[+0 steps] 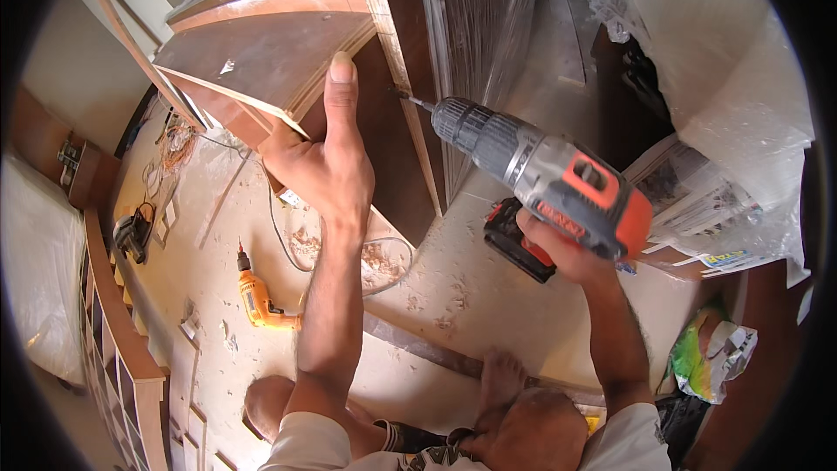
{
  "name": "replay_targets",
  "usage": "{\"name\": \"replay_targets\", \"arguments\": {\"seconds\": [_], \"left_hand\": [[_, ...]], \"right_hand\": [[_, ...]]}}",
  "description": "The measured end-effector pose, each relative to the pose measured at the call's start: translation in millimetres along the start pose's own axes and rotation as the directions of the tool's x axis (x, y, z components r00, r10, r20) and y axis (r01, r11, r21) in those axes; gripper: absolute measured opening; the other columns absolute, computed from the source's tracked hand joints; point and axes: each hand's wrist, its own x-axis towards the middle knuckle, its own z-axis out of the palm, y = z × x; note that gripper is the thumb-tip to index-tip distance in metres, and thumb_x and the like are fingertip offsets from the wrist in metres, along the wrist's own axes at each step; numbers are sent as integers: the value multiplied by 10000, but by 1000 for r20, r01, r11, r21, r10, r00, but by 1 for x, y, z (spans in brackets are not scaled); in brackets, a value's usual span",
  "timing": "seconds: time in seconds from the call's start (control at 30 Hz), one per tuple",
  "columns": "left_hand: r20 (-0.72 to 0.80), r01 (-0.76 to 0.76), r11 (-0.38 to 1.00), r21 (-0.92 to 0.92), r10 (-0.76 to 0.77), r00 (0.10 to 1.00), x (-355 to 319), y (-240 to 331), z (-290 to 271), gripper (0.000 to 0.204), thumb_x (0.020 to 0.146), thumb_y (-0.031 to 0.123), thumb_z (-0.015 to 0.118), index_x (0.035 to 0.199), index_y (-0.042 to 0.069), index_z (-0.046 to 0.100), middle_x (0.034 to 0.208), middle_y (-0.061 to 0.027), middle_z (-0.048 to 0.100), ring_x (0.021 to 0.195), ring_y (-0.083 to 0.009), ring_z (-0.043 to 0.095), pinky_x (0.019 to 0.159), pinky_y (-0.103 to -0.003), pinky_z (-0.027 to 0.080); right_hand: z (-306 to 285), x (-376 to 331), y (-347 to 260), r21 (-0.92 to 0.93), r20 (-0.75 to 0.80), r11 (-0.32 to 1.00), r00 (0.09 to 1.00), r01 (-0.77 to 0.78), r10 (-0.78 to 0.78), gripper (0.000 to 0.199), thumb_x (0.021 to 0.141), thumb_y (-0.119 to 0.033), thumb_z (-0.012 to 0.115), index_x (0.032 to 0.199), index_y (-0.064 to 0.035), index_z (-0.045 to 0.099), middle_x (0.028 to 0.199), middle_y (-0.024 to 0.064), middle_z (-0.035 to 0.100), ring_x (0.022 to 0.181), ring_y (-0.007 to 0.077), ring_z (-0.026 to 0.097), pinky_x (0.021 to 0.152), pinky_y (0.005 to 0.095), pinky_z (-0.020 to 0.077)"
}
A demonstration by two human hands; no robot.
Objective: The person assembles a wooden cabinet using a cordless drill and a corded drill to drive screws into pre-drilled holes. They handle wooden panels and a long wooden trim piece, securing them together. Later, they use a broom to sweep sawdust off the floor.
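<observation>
My right hand [567, 249] grips a red and grey cordless drill [532, 161] by its handle, with the battery at the handle's foot. The drill points left, its bit [417, 101] at the light front edge of a brown wooden cabinet [397, 144]. I cannot tell whether the tip touches the wood. My left hand [327, 161] holds the corner of a wooden panel [261, 57] on the cabinet. Its thumb points up against the dark side, and the other fingers curl under the panel's edge, partly hidden.
A yellow corded drill [261, 301] lies on the floor [418, 314] beside wood shavings and a cable. A dark power tool [132, 233] sits farther left, near wood strips. Plastic-wrapped furniture [732, 61] stands at right, above a green and silver packet [711, 353]. A shelf frame [122, 340] lines the left.
</observation>
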Motion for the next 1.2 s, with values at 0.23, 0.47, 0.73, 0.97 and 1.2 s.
{"name": "replay_targets", "arguments": {"seconds": [0.23, 0.47, 0.73, 0.97, 1.2], "left_hand": [[31, -163, 983, 79, 161, 986, 1, -4, -11, 342, 918, 201, 785, 1114, -71, 720, 990, -127, 757, 892, -144, 691, 810, -300, 567], [278, 67, 997, -29, -56, 959, 6, 25, -37, 447, 969, 349, 647, 1078, -79, 712, 974, -214, 752, 914, -266, 712, 814, -377, 550], [625, -247, 722, 646, -315, 714, 45, 20, -234, 857, 907, 677, 609, 1326, -71, 599, 1137, -253, 719, 1103, -370, 696, 941, -435, 555], [-44, 421, 544, 725, -575, 817, -56, 70, -527, 569, 968, 446, 673, 1259, -43, 660, 1136, -194, 727, 1033, -253, 712, 891, -375, 567], [-525, 831, 384, 402, -646, 553, -209, 72, -644, 499, 965, 363, 695, 1236, -55, 670, 1085, -147, 737, 990, -197, 702, 871, -333, 558]], "right_hand": [[18, -39, 1, 359, -5, 876, 937, -323, 348, 173, 853, -77, 774, 990, -18, 687, 881, 22, 677, 796, 140, 627, 720, 322, 517], [40, -190, 9, 500, 421, 618, 794, -607, 439, 251, 861, -21, 680, 1108, -11, 637, 734, 9, 569, 634, 127, 546, 610, 307, 467], [142, -141, -82, 384, 766, 481, 562, -788, 310, 114, 894, -62, 715, 980, -25, 650, 832, 22, 657, 731, 123, 620, 684, 313, 522], [248, -51, -181, 405, 870, 747, 473, -527, -138, 126, 922, -96, 695, 1019, -24, 660, 888, 23, 659, 831, 113, 613, 773, 306, 516], [382, -58, -249, 145, 989, 772, 100, -619, -105, 223, 904, -113, 718, 1099, -33, 644, 943, -1, 657, 831, 90, 624, 749, 274, 526]]}}
